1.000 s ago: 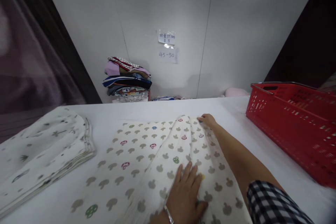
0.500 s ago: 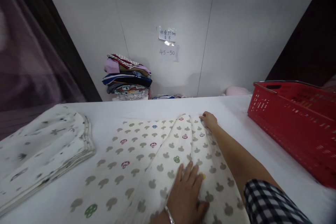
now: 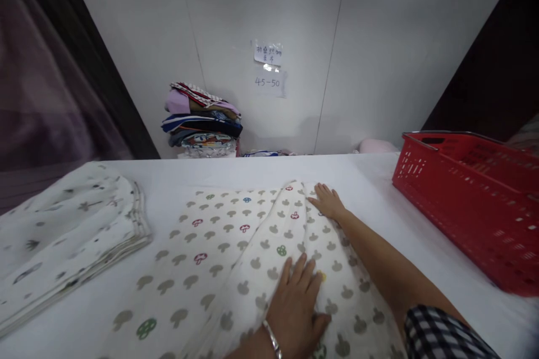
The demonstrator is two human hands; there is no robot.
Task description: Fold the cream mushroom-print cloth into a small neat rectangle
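Observation:
A cream cloth with a mushroom print (image 3: 219, 247) lies spread on the white table (image 3: 261, 171), its right part folded over the left. My left hand (image 3: 297, 305) lies flat and open on the folded part near me, a silver bangle on its wrist. My right hand (image 3: 326, 202) reaches to the cloth's far edge with fingers spread flat on it. My right arm, in a checked sleeve, stretches across the cloth's right side.
A stack of folded white printed cloths (image 3: 67, 235) lies at the left of the table. A red plastic basket (image 3: 467, 202) stands at the right. Behind the table, folded colourful fabrics (image 3: 202, 123) are piled against a white wall with paper labels (image 3: 268, 67).
My right hand has slid a little left and toward me along the cloth's far edge, with fingers now spread flat. My left hand has stayed pressed on the cloth.

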